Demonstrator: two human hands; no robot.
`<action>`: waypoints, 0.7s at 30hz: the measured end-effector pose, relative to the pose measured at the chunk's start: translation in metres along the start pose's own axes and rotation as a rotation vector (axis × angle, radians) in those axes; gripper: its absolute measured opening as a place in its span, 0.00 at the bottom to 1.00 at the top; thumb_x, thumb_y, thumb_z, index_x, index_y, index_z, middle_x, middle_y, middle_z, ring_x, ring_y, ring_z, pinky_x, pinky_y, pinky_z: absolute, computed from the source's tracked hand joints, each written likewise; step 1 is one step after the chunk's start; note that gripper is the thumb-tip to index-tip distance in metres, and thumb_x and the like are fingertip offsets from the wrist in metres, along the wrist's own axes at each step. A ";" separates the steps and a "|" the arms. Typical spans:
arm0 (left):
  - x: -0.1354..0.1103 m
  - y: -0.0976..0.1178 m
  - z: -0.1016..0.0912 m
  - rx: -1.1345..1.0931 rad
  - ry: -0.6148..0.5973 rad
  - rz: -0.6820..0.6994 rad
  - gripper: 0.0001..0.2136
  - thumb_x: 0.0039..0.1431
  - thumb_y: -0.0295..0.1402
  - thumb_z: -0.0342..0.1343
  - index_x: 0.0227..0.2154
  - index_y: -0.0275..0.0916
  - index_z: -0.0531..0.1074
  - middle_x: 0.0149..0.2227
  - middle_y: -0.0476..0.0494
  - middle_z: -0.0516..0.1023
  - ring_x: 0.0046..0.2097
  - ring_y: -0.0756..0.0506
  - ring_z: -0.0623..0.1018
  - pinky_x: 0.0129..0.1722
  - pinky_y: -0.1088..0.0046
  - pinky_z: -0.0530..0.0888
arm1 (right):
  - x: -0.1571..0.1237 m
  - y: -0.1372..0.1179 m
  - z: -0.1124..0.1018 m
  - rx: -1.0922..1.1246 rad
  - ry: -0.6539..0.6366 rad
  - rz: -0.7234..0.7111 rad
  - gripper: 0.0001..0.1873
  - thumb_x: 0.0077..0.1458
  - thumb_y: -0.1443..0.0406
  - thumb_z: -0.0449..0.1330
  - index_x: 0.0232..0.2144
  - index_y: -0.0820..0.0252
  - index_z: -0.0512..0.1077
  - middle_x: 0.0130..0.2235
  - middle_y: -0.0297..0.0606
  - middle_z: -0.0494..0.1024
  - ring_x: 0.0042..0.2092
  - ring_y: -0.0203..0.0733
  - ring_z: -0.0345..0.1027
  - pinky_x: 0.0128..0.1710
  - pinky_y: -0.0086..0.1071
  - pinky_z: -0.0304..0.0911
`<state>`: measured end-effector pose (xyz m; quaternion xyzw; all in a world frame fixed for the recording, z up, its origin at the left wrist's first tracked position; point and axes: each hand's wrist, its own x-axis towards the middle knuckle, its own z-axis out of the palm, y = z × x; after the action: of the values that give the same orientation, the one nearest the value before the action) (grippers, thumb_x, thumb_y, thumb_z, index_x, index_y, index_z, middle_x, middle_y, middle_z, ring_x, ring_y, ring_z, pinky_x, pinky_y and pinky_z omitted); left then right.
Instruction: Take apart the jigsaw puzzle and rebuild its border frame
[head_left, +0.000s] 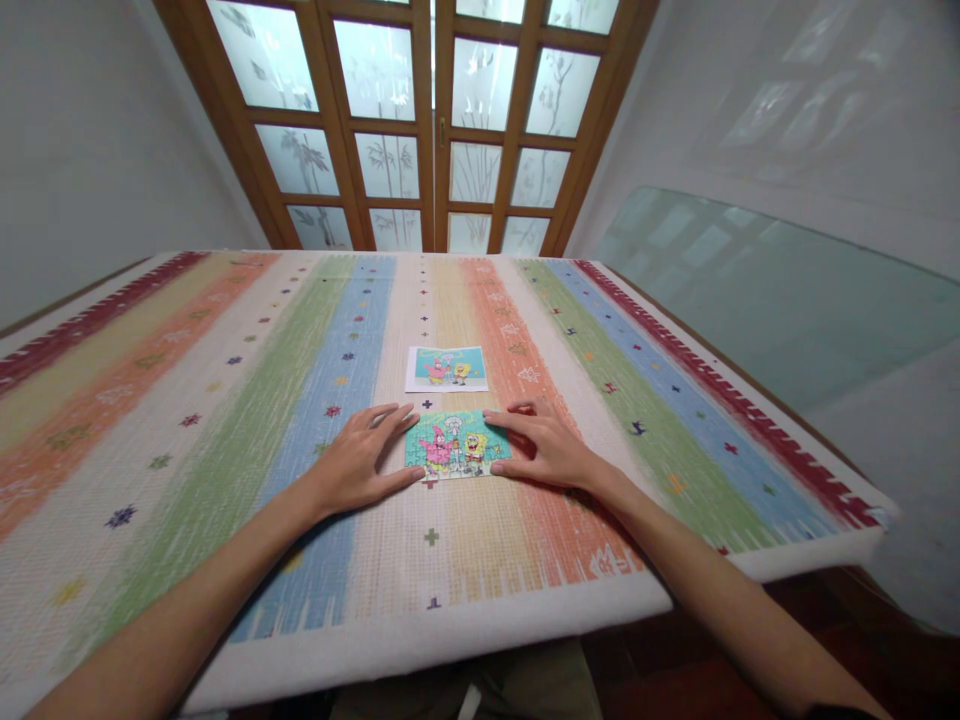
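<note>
— Hands?
— I log two: one left hand point(361, 455), one right hand point(553, 445).
— Flat items?
— One jigsaw puzzle point(459, 447), one printed picture point(450, 368). On each I count three cartoon figures point(453, 428); the puzzle's pieces are too small for me to tally.
— Furnishings?
— One striped cloth point(304, 330); door panes point(484, 85), four columns.

Looks like a home: striped cloth point(442, 545) covers the worktop point(150, 475), and wooden glass-paned doors point(425, 170) stand beyond its far edge
</note>
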<state>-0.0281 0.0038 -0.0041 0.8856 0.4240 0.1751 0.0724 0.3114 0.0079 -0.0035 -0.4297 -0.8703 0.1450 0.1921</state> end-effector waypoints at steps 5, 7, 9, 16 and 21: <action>0.003 0.003 0.005 -0.058 0.001 0.010 0.31 0.65 0.51 0.55 0.65 0.41 0.61 0.65 0.33 0.67 0.64 0.32 0.68 0.63 0.49 0.68 | 0.001 0.003 0.004 0.014 -0.009 -0.010 0.35 0.55 0.48 0.69 0.61 0.55 0.73 0.55 0.53 0.73 0.57 0.59 0.66 0.59 0.55 0.63; 0.003 0.003 0.007 -0.083 -0.001 0.008 0.31 0.66 0.52 0.54 0.65 0.41 0.60 0.65 0.33 0.67 0.64 0.33 0.68 0.63 0.50 0.68 | 0.002 0.004 0.005 0.018 -0.018 -0.010 0.35 0.56 0.49 0.68 0.61 0.56 0.72 0.56 0.53 0.72 0.57 0.58 0.67 0.59 0.55 0.63; 0.003 0.003 0.008 -0.108 0.004 0.004 0.31 0.66 0.52 0.55 0.65 0.41 0.59 0.65 0.33 0.67 0.64 0.33 0.69 0.63 0.50 0.68 | 0.002 0.003 0.005 0.024 -0.023 -0.003 0.35 0.56 0.50 0.68 0.62 0.57 0.72 0.56 0.53 0.72 0.58 0.58 0.67 0.59 0.54 0.63; 0.006 0.007 0.006 -0.202 0.064 0.002 0.32 0.65 0.49 0.57 0.66 0.39 0.57 0.60 0.32 0.70 0.60 0.34 0.72 0.61 0.51 0.71 | 0.004 -0.001 0.005 0.097 -0.007 0.007 0.38 0.57 0.50 0.67 0.65 0.55 0.68 0.56 0.51 0.74 0.59 0.59 0.66 0.59 0.58 0.64; 0.003 0.006 0.005 -0.250 0.131 0.023 0.27 0.70 0.44 0.53 0.67 0.40 0.57 0.63 0.32 0.68 0.62 0.35 0.72 0.62 0.51 0.71 | 0.006 -0.011 0.002 0.071 0.035 -0.057 0.36 0.64 0.50 0.60 0.70 0.51 0.59 0.68 0.45 0.65 0.67 0.56 0.57 0.67 0.56 0.57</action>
<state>-0.0201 0.0028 -0.0061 0.8612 0.3926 0.2846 0.1523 0.2996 0.0061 0.0007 -0.4001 -0.8730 0.1626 0.2266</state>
